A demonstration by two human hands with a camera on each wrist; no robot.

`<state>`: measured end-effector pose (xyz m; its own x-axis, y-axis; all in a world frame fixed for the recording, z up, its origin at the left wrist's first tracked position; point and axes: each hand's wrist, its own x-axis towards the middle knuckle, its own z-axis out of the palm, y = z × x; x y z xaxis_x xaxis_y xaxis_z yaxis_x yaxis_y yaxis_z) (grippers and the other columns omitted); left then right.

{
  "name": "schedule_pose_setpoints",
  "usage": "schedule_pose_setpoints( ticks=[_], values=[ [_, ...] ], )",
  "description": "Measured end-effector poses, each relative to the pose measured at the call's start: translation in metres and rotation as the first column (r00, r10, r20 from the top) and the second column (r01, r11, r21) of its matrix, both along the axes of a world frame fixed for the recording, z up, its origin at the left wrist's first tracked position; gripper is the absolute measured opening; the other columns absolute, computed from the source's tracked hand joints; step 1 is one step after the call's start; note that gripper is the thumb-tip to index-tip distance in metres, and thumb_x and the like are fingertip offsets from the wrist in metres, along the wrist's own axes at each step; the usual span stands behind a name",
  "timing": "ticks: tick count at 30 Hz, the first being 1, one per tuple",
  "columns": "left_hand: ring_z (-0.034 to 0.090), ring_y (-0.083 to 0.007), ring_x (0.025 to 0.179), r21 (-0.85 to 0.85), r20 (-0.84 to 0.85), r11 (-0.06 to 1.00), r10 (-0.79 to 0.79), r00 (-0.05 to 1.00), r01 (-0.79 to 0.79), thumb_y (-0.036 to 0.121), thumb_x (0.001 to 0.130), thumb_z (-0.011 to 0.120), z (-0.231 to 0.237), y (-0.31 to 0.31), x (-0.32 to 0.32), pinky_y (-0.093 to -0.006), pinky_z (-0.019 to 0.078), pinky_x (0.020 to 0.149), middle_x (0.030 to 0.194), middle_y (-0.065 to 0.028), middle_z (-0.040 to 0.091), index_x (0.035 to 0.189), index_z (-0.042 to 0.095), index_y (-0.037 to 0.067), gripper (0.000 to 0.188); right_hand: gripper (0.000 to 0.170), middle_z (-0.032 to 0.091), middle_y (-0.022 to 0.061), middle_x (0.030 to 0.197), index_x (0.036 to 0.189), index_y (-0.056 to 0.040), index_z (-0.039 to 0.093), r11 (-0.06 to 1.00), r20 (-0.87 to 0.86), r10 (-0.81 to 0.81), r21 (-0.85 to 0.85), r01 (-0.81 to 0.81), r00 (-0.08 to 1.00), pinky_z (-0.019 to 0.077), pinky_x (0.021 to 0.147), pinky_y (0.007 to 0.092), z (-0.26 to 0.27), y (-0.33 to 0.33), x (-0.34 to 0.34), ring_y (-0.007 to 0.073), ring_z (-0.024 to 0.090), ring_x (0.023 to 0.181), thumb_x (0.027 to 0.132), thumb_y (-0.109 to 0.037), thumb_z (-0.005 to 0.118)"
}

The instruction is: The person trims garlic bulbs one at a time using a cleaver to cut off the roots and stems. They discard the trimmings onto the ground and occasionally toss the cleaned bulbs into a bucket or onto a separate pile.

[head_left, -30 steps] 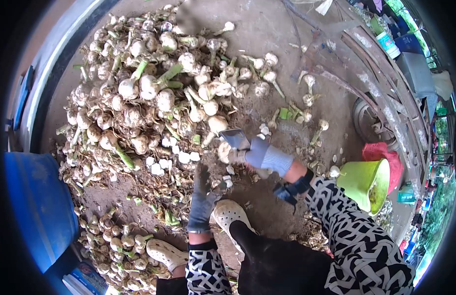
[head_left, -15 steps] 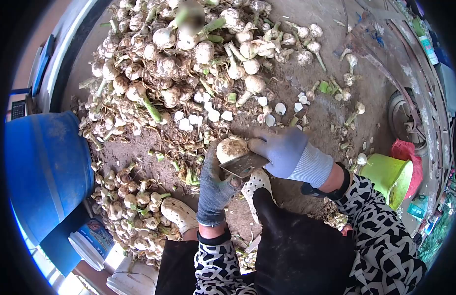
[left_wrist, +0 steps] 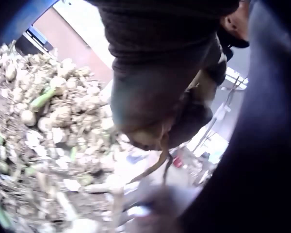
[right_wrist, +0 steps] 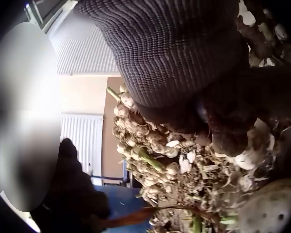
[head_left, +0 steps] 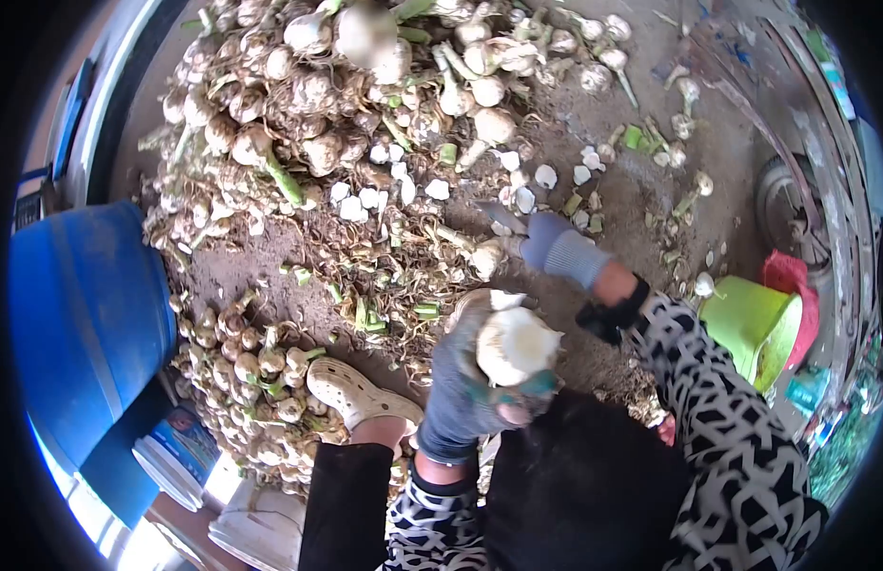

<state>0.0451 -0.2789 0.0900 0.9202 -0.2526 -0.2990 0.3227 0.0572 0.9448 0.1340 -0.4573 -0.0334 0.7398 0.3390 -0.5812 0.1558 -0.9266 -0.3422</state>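
Note:
My gloved left hand point(head_left: 461, 385) grips a large garlic bulb point(head_left: 518, 347) with a flat white cut face turned up. Fingers wrap its side and underside; stringy roots point(left_wrist: 160, 162) hang beneath the glove in the left wrist view. Farther forward, my gloved right hand point(head_left: 558, 249) holds a flat-bladed knife point(head_left: 500, 216), its blade pointing away to the left over the dirt. Right beside those fingertips lies a stemmed garlic bulb point(head_left: 486, 257). In the right wrist view, the ribbed glove cuff point(right_wrist: 169, 53) hides most of the grip.
A heap of untrimmed garlic point(head_left: 299, 105) spreads ahead, with white cut slices point(head_left: 365, 198) at its near edge. Smaller piled garlic point(head_left: 261, 371) lies by my clog point(head_left: 351, 390). A blue barrel point(head_left: 89, 324) stands left, a lime-green bucket point(head_left: 751, 328) right.
The left hand has brought the garlic bulb nearer my body, its white cut face now showing. The right hand, with the knife, has moved forward, away from that bulb.

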Motion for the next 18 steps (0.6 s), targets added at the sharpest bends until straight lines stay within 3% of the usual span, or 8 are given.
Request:
schedule_pose_setpoints(
  ticks=[2, 4, 6, 8, 10, 13, 15, 18],
  values=[
    [0.061, -0.0184, 0.093, -0.356, -0.169, 0.892, 0.234, 0.958, -0.280, 0.039, 0.071, 0.077, -0.001, 0.002, 0.002, -0.0302, 0.0513, 0.080, 0.105, -0.0096, 0.059, 0.124, 0.045, 0.003, 0.071, 0.017, 0.069, 0.0113, 0.077, 0.090, -0.0019, 0.067, 0.760, -0.577, -0.413, 0.209, 0.616, 0.705, 0.0528, 0.056, 0.0323, 0.059, -0.002, -0.005, 0.0181, 0.068, 0.064, 0.088, -0.017, 0.060],
    [0.061, -0.0196, 0.095, 0.028, 0.028, 0.999, 0.040, 0.999, -0.041, 0.039, 0.073, 0.080, -0.027, 0.024, 0.005, -0.0326, 0.0529, 0.079, 0.113, -0.0110, 0.056, 0.130, 0.042, 0.004, 0.077, 0.023, 0.065, 0.0037, 0.069, 0.095, -0.0017, 0.065, 0.511, -0.685, -0.327, 0.451, 0.731, 0.651, 0.0472, 0.047, 0.0273, 0.072, -0.002, -0.024, 0.0119, 0.062, 0.054, 0.090, -0.024, 0.063],
    [0.060, -0.0204, 0.094, 0.722, 0.333, 0.688, -0.260, 0.906, -0.068, 0.036, 0.073, 0.080, -0.027, 0.034, 0.011, -0.0328, 0.0529, 0.079, 0.116, -0.0125, 0.055, 0.130, 0.042, 0.004, 0.076, 0.023, 0.064, 0.0028, 0.067, 0.096, -0.0025, 0.065, 0.463, -0.707, -0.288, 0.487, 0.740, 0.646, 0.0473, 0.052, 0.0265, 0.083, 0.003, -0.027, 0.0091, 0.059, 0.057, 0.089, -0.024, 0.064],
    [0.060, -0.0186, 0.093, 0.665, 0.307, 0.745, -0.212, 0.928, -0.050, 0.034, 0.073, 0.080, -0.028, 0.036, 0.004, -0.0306, 0.0525, 0.078, 0.114, -0.0116, 0.057, 0.127, 0.045, 0.004, 0.070, 0.021, 0.065, 0.0051, 0.069, 0.097, -0.0038, 0.065, 0.479, -0.612, -0.280, 0.578, 0.661, 0.739, 0.0480, 0.055, 0.0282, 0.083, 0.009, -0.033, 0.0131, 0.061, 0.059, 0.088, -0.023, 0.065],
    [0.060, -0.0157, 0.089, -0.040, -0.272, 0.951, 0.285, 0.919, -0.307, 0.036, 0.074, 0.080, -0.023, 0.026, -0.008, -0.0273, 0.0518, 0.076, 0.108, -0.0089, 0.059, 0.123, 0.048, 0.004, 0.066, 0.019, 0.066, 0.0096, 0.073, 0.098, -0.0064, 0.065, 0.497, -0.387, -0.282, 0.723, 0.479, 0.878, 0.0494, 0.059, 0.0316, 0.081, 0.015, -0.039, 0.0210, 0.063, 0.064, 0.086, -0.021, 0.066],
    [0.060, -0.0124, 0.088, -0.023, -0.242, 0.915, 0.385, 0.890, -0.402, 0.042, 0.075, 0.078, -0.038, 0.030, -0.018, -0.0243, 0.0506, 0.074, 0.103, -0.0062, 0.060, 0.116, 0.052, 0.004, 0.061, 0.019, 0.067, 0.0141, 0.078, 0.099, -0.0090, 0.065, 0.528, -0.127, -0.276, 0.808, 0.261, 0.953, 0.0507, 0.064, 0.0350, 0.079, 0.017, -0.042, 0.0289, 0.066, 0.068, 0.083, -0.019, 0.067],
    [0.059, -0.0123, 0.087, -0.028, -0.164, 0.933, 0.351, 0.922, -0.360, 0.037, 0.079, 0.074, -0.032, 0.031, -0.018, -0.0246, 0.0495, 0.075, 0.099, -0.0053, 0.060, 0.107, 0.056, 0.004, 0.046, 0.022, 0.068, 0.0157, 0.085, 0.104, -0.0083, 0.065, 0.879, 0.099, -0.133, 0.472, 0.071, 0.986, 0.0531, 0.073, 0.0370, 0.082, 0.010, -0.039, 0.0288, 0.067, 0.077, 0.084, -0.015, 0.064],
    [0.058, -0.0149, 0.085, -0.173, 0.004, 0.877, 0.457, 0.890, -0.449, 0.032, 0.079, 0.071, -0.014, 0.046, -0.022, -0.0287, 0.0488, 0.075, 0.094, -0.0053, 0.059, 0.099, 0.059, 0.004, 0.036, 0.029, 0.067, 0.0174, 0.087, 0.109, -0.0130, 0.065, 0.973, -0.072, -0.097, 0.201, 0.110, 0.993, 0.0508, 0.077, 0.0466, 0.004, -0.008, -0.040, 0.0371, 0.064, 0.085, 0.083, -0.025, 0.060]
  ],
)
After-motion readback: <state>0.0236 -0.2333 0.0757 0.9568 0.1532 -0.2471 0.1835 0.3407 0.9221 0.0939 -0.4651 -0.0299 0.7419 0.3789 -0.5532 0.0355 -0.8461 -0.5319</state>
